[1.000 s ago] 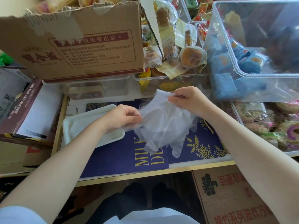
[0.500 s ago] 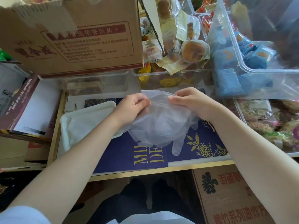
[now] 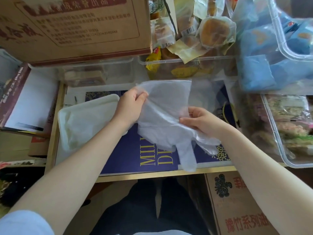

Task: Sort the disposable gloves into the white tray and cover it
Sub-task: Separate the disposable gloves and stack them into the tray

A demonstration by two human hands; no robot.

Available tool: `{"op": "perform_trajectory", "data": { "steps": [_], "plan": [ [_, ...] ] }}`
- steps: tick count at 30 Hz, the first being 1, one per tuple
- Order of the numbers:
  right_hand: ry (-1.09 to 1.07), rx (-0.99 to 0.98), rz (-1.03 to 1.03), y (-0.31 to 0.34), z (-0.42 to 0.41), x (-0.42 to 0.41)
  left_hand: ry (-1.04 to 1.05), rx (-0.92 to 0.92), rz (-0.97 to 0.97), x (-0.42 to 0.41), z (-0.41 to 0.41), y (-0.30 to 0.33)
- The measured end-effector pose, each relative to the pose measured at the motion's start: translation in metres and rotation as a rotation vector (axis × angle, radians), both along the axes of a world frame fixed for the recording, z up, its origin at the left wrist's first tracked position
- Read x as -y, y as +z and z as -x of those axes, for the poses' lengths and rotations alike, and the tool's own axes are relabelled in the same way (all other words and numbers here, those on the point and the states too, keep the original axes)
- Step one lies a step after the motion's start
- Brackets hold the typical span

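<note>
Both hands hold a bunch of thin, clear gloves (image 3: pixel 162 119) above a blue box (image 3: pixel 135 153): the left hand (image 3: pixel 131 107) pinches the cuff edge at the top left, while the right hand (image 3: pixel 198 121) curls its fingers on the sheets lower right. The glove fingers hang below both grips (one dangles lowest). The white tray (image 3: pixel 84 122) lies just left of the left hand, under its wrist.

I see translucent white gloves (image 3: pixel 162 119), a white tray (image 3: pixel 88 119), and a navy mat (image 3: pixel 135 155) with gold lettering and flowers.
</note>
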State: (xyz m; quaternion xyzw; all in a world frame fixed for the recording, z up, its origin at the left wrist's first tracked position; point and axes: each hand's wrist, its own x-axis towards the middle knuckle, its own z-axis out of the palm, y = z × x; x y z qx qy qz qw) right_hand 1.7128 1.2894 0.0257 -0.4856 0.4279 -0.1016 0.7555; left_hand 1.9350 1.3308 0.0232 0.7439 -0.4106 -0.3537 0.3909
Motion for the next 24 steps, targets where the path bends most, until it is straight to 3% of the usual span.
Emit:
{"op": "perform_trajectory", "data": {
  "steps": [2, 4, 7, 10, 11, 13, 17, 21, 24],
  "plan": [
    [0.108, -0.310, 0.230, -0.006, 0.002, -0.001, -0.098, 0.096, -0.136, 0.002, 0.001, -0.013],
    [0.115, -0.490, 0.364, -0.018, 0.002, 0.001, -0.174, 0.222, -0.264, 0.005, 0.004, -0.022],
    [0.042, -0.505, 0.326, -0.031, 0.002, 0.008, -0.170, 0.273, -0.270, 0.009, 0.012, -0.024],
    [0.045, -0.459, 0.176, -0.041, 0.006, 0.010, -0.142, 0.363, -0.124, 0.006, 0.013, -0.022],
    [0.056, -0.484, 0.182, -0.045, 0.008, 0.010, -0.182, 0.452, -0.083, 0.005, 0.013, -0.023],
    [-0.002, -0.604, 0.383, -0.055, 0.010, 0.012, -0.250, 0.568, -0.054, 0.001, 0.010, -0.027],
    [-0.131, -0.830, 0.810, -0.058, 0.010, 0.024, -0.303, 0.469, 0.022, 0.001, 0.005, -0.034],
    [0.057, -1.064, 0.848, -0.063, 0.006, 0.043, -0.462, 0.400, 0.083, 0.000, 0.001, -0.041],
    [0.107, -1.134, 0.900, -0.071, 0.005, 0.049, -0.528, 0.381, 0.077, -0.001, 0.000, -0.045]
  ]
}}
